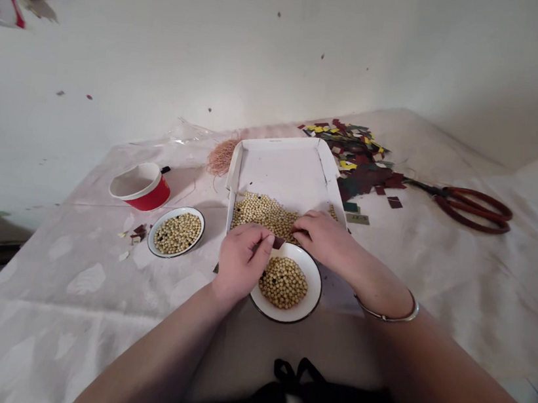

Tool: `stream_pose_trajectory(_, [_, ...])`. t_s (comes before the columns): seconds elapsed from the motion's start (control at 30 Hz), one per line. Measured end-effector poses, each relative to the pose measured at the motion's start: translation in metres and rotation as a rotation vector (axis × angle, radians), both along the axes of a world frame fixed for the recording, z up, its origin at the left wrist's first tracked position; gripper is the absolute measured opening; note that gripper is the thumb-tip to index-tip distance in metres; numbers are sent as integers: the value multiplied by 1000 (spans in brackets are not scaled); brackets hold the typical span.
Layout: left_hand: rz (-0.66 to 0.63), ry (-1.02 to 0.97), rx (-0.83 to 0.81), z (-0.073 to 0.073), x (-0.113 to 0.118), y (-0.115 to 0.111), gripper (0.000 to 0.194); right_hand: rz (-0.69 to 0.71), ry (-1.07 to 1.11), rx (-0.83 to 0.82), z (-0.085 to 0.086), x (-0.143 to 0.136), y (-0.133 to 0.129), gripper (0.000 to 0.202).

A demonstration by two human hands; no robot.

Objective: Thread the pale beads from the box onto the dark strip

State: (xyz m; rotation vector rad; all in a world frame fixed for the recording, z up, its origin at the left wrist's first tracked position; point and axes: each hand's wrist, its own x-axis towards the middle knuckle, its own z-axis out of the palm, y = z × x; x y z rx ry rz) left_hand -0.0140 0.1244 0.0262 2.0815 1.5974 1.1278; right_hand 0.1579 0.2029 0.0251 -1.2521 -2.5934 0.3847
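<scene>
My left hand (243, 255) pinches a small dark red piece (278, 243) between thumb and finger, above the left rim of a white plate (311, 289). Round pale beads (283, 282), with a few dark ones, are heaped on that plate. Behind it lies a white box lid (285, 171) with more pale beads (262, 212) along its near side. My right hand (320, 236) has its curled fingers at the right part of those beads; whether anything is between the fingertips is hidden.
To the left are a second dish (177, 232) of beads and a red and white paper cup (144, 188). A bundle of pinkish strands (222, 157) lies behind. Coloured scraps (366, 178) and red-handled scissors (473, 210) lie at the right, near the wall.
</scene>
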Motion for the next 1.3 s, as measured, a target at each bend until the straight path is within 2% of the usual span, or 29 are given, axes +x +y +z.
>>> stream_pose_trajectory(0.4, [3,9,-4,0,1,0,21,76,35,-58,7,0,-2,23])
stream_pose_trajectory(0.6, [-6,0,7,0,0,0,20,149,146,-166,7,5,0,21])
stream_pose_trajectory(0.87, [-1,2,8,0,0,0,20,165,215,-274,8,7,1,15])
stream_pose_trajectory(1.1, [3,6,10,1,0,0,20,115,238,-296,8,7,-1,12])
stream_pose_trajectory(1.3, [17,6,16,-1,0,1,19,130,185,-222,7,6,1,16])
